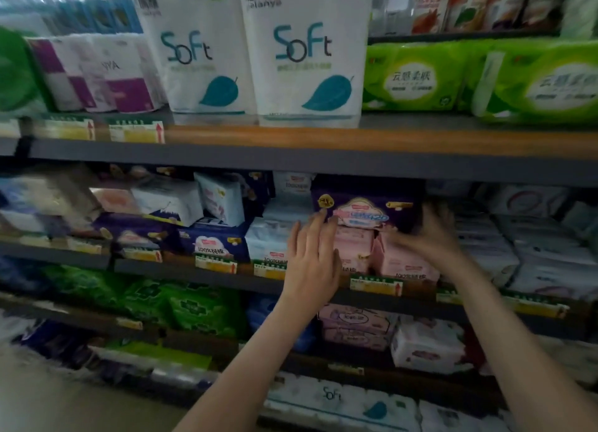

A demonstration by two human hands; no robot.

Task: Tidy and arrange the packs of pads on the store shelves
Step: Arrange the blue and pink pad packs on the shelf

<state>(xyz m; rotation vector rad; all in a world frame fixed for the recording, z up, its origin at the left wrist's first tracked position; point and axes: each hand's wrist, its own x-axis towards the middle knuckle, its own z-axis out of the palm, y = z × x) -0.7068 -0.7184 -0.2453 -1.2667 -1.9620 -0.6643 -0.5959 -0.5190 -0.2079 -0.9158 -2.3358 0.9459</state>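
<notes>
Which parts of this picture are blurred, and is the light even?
Head view: the right hand is smeared by motion, the left hand clearer. Head view: the white Soft packs read sharply; the packs at the left edge are blurred. Head view: brightness falls off downward; the wooden shelf edge curves slightly from the wide lens.

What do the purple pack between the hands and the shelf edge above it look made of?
Purple pack: likely thin printed plastic film, faint sheen, soft rounded corners. Shelf edge: matt orange-brown strip, wood-look, over a grey rail, probably painted metal; blur leaves both open.
</notes>
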